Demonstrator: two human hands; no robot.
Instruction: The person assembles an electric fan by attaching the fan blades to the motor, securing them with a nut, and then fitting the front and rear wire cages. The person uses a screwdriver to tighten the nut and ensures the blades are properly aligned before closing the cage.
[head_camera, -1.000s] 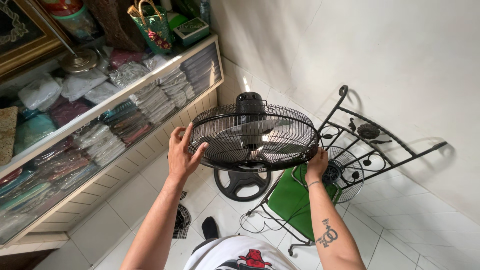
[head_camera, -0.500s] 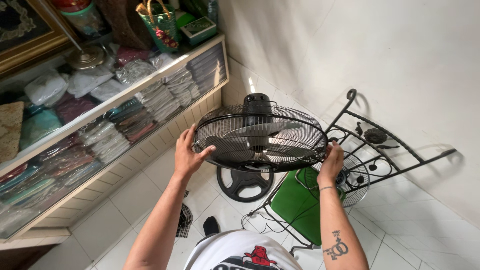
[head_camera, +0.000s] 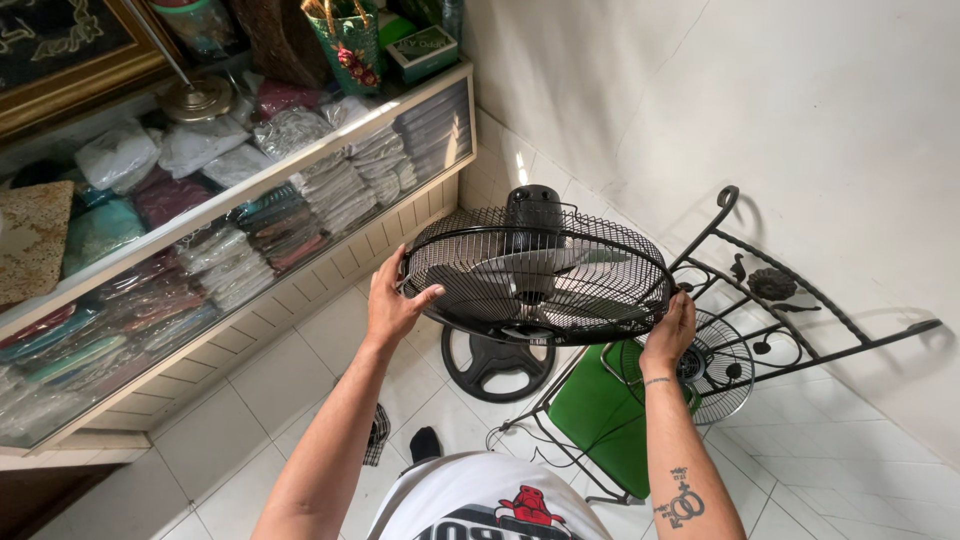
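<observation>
Fan head held level between both hands, raised slightly against the view of a second ago.

Largest first: the glass-fronted display shelf (head_camera: 230, 240) of folded cloth runs to the left of the hands; the black iron chair frame (head_camera: 790, 300) with green seat (head_camera: 600, 415) sits under and beyond the right hand. The black fan (head_camera: 535, 270) lies cage-up between the hands, motor housing on the far side, and now sits a little higher and nearer than one second earlier, so the lift appears under way. The round fan base (head_camera: 497, 365) rests on the floor below. A loose grille (head_camera: 715, 365) leans by the right hand. Left hand (head_camera: 393, 305) and right hand (head_camera: 670, 330) are well apart, each clamped on the cage rim.
</observation>
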